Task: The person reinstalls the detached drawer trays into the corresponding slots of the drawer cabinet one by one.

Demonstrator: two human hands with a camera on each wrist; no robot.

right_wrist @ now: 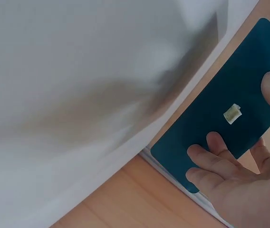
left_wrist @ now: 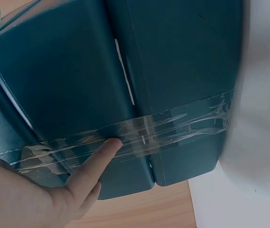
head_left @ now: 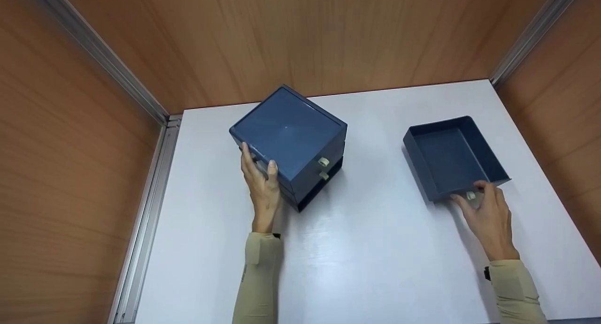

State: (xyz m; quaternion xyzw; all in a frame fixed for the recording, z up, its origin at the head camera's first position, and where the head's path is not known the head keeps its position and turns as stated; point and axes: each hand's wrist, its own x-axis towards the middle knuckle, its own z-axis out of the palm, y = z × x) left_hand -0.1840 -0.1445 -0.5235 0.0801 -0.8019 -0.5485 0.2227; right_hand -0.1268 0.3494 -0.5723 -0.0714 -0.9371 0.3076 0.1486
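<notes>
A dark blue drawer cabinet point(head_left: 286, 131) stands turned at an angle on the table, two small pale pull tabs on its front and a dark gap at the bottom. My left hand point(head_left: 263, 188) rests against its left side, fingers mostly straight. In the left wrist view, clear tape point(left_wrist: 187, 126) runs across the cabinet's side, with a fingertip on it. To the right, an empty blue drawer point(head_left: 446, 157) is separate from the cabinet. My right hand point(head_left: 490, 220) grips its front, thumb and fingers spread around a pale tab point(right_wrist: 232, 114).
The white table point(head_left: 366, 258) has a wooden panel point(head_left: 338, 42) behind it and others at both sides. Metal rails point(head_left: 150, 211) run along the left edge and up the corners. The cabinet's rear corner is near the back panel.
</notes>
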